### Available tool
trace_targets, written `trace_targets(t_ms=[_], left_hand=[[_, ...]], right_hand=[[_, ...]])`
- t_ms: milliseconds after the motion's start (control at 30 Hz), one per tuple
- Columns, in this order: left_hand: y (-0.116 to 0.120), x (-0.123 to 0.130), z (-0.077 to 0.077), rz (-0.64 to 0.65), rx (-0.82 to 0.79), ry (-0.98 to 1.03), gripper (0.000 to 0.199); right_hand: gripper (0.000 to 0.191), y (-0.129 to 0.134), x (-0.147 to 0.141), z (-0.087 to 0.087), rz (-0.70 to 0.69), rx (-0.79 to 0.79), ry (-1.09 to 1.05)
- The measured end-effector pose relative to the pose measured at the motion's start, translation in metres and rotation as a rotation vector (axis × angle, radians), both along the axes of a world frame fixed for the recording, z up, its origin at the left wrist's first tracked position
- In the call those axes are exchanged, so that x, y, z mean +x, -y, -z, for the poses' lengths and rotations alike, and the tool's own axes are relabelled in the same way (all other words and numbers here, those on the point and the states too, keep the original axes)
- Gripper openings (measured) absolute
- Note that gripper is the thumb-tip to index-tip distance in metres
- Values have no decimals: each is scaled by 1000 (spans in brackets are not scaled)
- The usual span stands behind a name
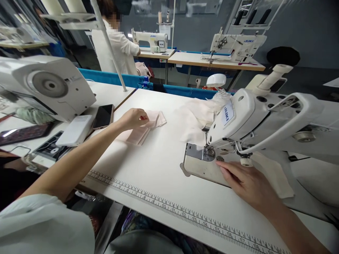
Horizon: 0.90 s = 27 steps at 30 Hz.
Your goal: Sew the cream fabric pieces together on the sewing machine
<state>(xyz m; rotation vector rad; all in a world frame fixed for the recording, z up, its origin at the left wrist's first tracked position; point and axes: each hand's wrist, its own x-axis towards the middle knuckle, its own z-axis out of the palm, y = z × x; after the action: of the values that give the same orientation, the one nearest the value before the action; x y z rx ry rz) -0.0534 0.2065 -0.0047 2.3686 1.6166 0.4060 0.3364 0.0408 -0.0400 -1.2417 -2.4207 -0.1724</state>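
My left hand (134,119) is closed in a pinch at the edge of a pale pink fabric piece (155,119), lifted a little off the white table. Beneath it lie more folded pale pink pieces (135,135). At the bed of a white sewing machine (238,116), my right hand (247,181) has its fingers stretched forward, the tips by the metal plate (197,152) and presser foot. I see nothing held in it. Bunched pale pink fabric (197,116) lies behind the needle area, and a cream piece (275,174) lies under the machine arm.
A ruler strip (169,208) runs along the table's front edge. To the left are a phone (103,116), a white box-like device (75,130) and another sewing machine (47,86). A person in white (115,49) works beyond the blue cloth trough (180,90).
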Motion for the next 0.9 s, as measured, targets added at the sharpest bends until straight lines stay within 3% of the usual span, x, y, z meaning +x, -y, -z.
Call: trace_targets(t_ms=[167,300,433,533,600,633,733,800,900], left_hand=[[20,-2,-27,42,-155,162,33],[60,18,-45,270,-433,252,33],[90,67,-31,417,-973,467,22],[91,109,-7,474,-1103,429,16],[86,131,5,509,-1009,346,14],[84,138,9,509,-877,313,13],[91,146,10,457,-245,236,14],[108,141,8,463,129,169,17],[147,132,10,674,380,18,22]], right_hand=[[28,0,-1,-2,-10,-36,-9],[26,2,-4,-2,-20,-82,-45],[20,7,-10,-6,-89,-107,-112],[17,12,-16,-9,-176,-174,-142],[15,15,-19,-9,-197,-189,-129],[15,16,-20,-8,-199,-172,-111],[20,18,-22,-4,-203,-79,-28],[24,19,-24,-2,-199,-32,15],[25,21,-29,-1,-172,16,44]])
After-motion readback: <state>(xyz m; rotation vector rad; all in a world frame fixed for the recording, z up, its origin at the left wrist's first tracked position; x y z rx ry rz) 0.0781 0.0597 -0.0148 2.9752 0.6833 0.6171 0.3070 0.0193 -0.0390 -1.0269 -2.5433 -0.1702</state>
